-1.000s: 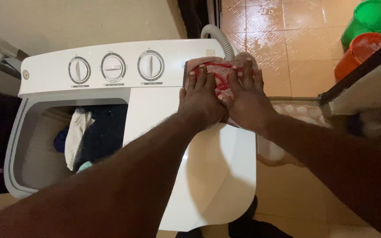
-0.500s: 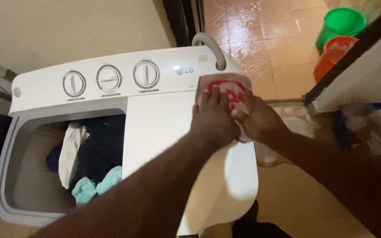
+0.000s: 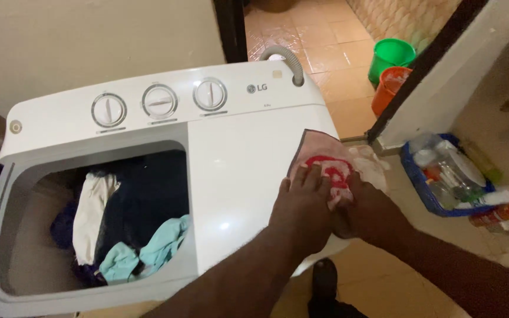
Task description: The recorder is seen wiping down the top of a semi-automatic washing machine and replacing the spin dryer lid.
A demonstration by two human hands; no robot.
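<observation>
Twin-tub washing machine (image 3: 148, 194), white, seen from above: its left tub (image 3: 98, 221) stands open with mixed laundry (image 3: 125, 218) inside, dark, cream and pale teal pieces heaped together; its right lid (image 3: 243, 176) is shut and serves as the working surface. Three control dials (image 3: 160, 101) line the rear panel, and a grey hose (image 3: 287, 59) curves up at the back right corner. A pink cloth with a red pattern (image 3: 328, 162) lies at the lid's right edge, partly overhanging it. The left hand (image 3: 301, 209) presses flat on the cloth, fingers (image 3: 310, 176) extended and ungripping; the right hand (image 3: 366, 212) rests beside it, and whether its fingers are curled into the fabric cannot be told. Risk, as judged: the overhanging cloth could slide off to the tiled floor (image 3: 384, 277) if pressure eases.
</observation>
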